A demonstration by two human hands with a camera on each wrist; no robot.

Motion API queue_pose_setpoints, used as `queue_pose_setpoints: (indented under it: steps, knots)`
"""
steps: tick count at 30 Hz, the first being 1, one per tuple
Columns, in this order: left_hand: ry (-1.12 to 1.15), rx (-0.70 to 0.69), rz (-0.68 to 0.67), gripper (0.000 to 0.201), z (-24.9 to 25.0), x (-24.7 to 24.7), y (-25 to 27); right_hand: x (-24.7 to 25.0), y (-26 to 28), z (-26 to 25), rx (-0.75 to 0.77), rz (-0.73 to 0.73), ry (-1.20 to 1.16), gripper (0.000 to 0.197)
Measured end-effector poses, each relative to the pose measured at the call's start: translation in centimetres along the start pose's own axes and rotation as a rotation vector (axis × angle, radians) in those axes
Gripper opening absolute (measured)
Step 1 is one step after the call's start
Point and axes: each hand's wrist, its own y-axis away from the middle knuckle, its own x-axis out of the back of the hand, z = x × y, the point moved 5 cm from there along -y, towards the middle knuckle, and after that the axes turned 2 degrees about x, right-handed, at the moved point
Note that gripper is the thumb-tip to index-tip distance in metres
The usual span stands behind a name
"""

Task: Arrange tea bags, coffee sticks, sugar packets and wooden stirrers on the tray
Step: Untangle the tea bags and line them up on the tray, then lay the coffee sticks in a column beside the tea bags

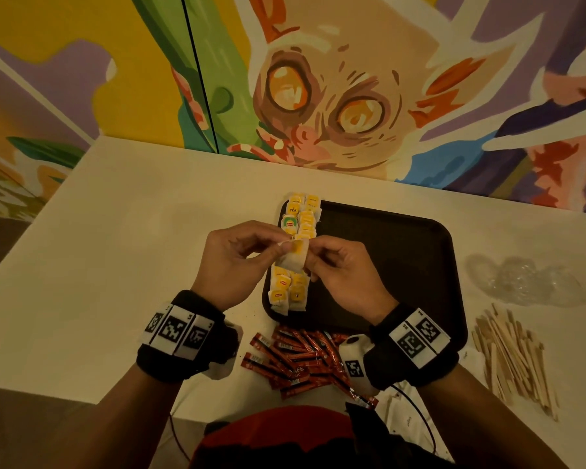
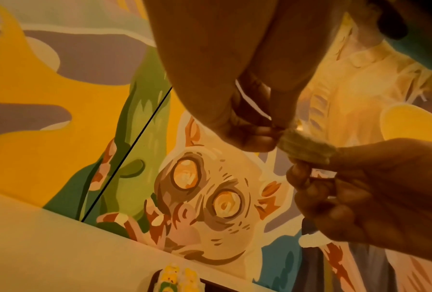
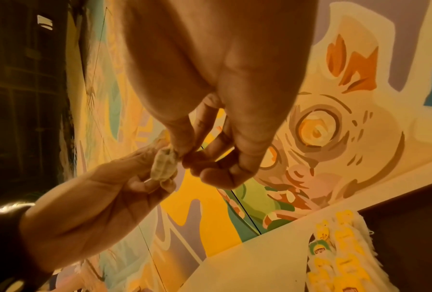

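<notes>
Head view: left hand (image 1: 232, 262) and right hand (image 1: 344, 274) pinch one tea bag (image 1: 296, 257) above tray (image 1: 403, 265).

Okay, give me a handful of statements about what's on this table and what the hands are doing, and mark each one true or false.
1. Both hands hold one tea bag above the tray. True: the left hand and the right hand pinch it from either side.
2. The coffee sticks lie on the tray. False: they are piled on the table, near its front edge.
3. Tea bags line the tray's left edge. True.
4. The wooden stirrers are stacked on the tray. False: they lie on the table to the right of it.
5. The middle of the tray is covered with sugar packets. False: it is bare.
</notes>
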Motion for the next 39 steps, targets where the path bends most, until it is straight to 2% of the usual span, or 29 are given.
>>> queue_pose_setpoints:
  steps: [6, 12, 17, 20, 24, 29, 32, 34, 39]
  knots:
    - [-0.032, 0.056, 0.087, 0.009, -1.0, -0.4, 0.2, -0.2, 0.5, -0.1, -0.071, -0.042, -0.015, 0.013]
    - [-0.069, 0.045, 0.084, 0.009, -1.2, -1.0, 0.5, -0.2, 0.4, 0.7, -0.006, 0.034, 0.091, 0.014]
    - [-0.086, 0.110, 0.102, 0.009, -2.6, -1.0, 0.9, 0.0, 0.1, 2.3, -0.009, 0.060, 0.175, 0.016]
    - [-0.173, 0.168, 0.069, 0.005, -4.5, -1.3, 1.4, 0.0, 0.3, 4.3, -0.079, 0.051, 0.246, 0.015]
    - [-0.305, 0.248, 0.049, 0.006, -7.3, -1.0, 2.3, 0.0, 1.2, 8.3, -0.307, -0.006, 0.323, 0.012]
    - [-0.486, 0.378, -0.122, 0.008, -10.6, -0.9, 4.3, -1.1, 2.6, 12.6, -0.529, -0.064, 0.430, 0.016]
    - [-0.591, 0.456, -0.240, 0.008, -12.1, -1.5, 5.9, -2.2, 3.0, 13.4, -0.575, -0.058, 0.463, 0.014]
    - [-0.627, 0.500, -0.287, 0.019, -12.6, -1.8, 6.6, -2.7, 3.0, 13.8, -0.603, -0.035, 0.451, 0.012]
    - [-0.695, 0.505, -0.380, 0.030, -12.6, -2.7, 7.6, -3.5, 2.8, 15.0, -0.649, 0.025, 0.467, 0.014]
